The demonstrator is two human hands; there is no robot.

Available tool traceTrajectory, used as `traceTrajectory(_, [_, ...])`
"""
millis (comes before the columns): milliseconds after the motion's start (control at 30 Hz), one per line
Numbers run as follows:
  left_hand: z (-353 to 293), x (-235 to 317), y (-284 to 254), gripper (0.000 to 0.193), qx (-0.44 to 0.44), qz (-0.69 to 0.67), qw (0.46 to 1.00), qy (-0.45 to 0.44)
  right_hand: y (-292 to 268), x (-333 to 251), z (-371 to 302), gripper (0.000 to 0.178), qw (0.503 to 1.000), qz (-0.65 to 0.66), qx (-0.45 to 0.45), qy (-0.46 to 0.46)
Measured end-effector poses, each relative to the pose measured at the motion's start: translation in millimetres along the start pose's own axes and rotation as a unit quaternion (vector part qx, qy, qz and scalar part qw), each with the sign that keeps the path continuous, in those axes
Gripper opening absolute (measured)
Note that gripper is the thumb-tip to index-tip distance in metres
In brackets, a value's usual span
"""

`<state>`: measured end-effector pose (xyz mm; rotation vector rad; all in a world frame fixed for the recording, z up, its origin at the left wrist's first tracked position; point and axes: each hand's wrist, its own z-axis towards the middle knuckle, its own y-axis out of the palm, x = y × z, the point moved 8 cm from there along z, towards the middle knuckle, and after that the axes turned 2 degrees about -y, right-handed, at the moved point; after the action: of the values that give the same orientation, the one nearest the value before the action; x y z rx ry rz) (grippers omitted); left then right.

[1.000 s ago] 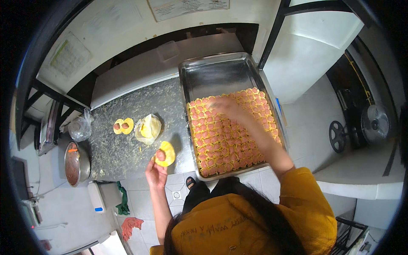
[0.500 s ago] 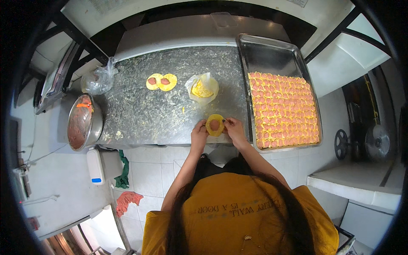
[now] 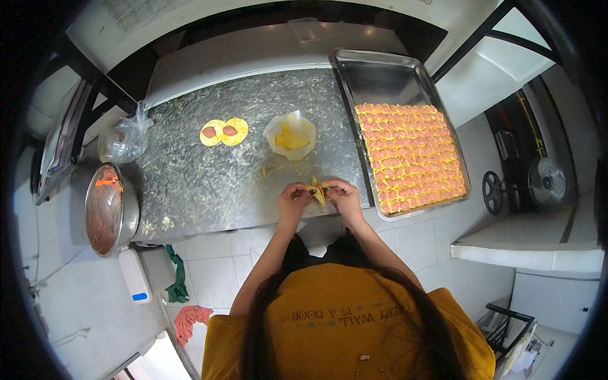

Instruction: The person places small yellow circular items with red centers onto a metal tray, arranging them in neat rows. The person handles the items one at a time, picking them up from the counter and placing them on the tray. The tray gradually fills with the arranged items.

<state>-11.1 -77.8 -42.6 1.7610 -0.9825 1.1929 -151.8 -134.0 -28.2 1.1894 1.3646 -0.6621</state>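
My left hand [image 3: 294, 204] and my right hand [image 3: 344, 200] hold a yellow dumpling [image 3: 319, 196] between them at the table's near edge. Its wrapper is folded up and pinched at the top by the fingers of both hands; its filling is mostly hidden. Beyond the hands sits a stack of yellow round wrappers [image 3: 290, 137] in a crumpled white bag [image 3: 304, 151]. Farther left, two overlapping wrappers [image 3: 238, 137] lie flat, each with a lump of pinkish meat filling [image 3: 230, 131] on it.
At the right, a large metal tray [image 3: 386, 82] bears tight rows of meat-topped dumplings [image 3: 411, 158]. A steel bowl [image 3: 132, 215] of meat filling [image 3: 103, 221], with something orange inside, stands at the left edge. Behind it lies a clear plastic bag [image 3: 126, 139]. All rest on a grey speckled table [image 3: 190, 183].
The wrapper, spread flat and round with filling in its middle before, is now folded up and pinched between my hands. The whole view has shifted slightly.
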Motion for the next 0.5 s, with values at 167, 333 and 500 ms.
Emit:
traceTrajectory(167, [-3, 7, 0, 0.014, -0.001, -0.082, 0.997, -0.01, 22, -29, -11, 0.029, 0.997, 0.061, -0.021, -0.043])
traceTrajectory(333, [-17, 23, 0, 0.021, -0.01, -0.126, 0.992, -0.013, 2, -7, -7, 0.031, 0.997, -0.068, -0.038, -0.028])
traceTrajectory(500, [-19, 10, -12, 0.02, -0.036, 0.007, 0.999, -0.001, 2, -3, -4, 0.034, 0.964, -0.258, -0.069, -0.008])
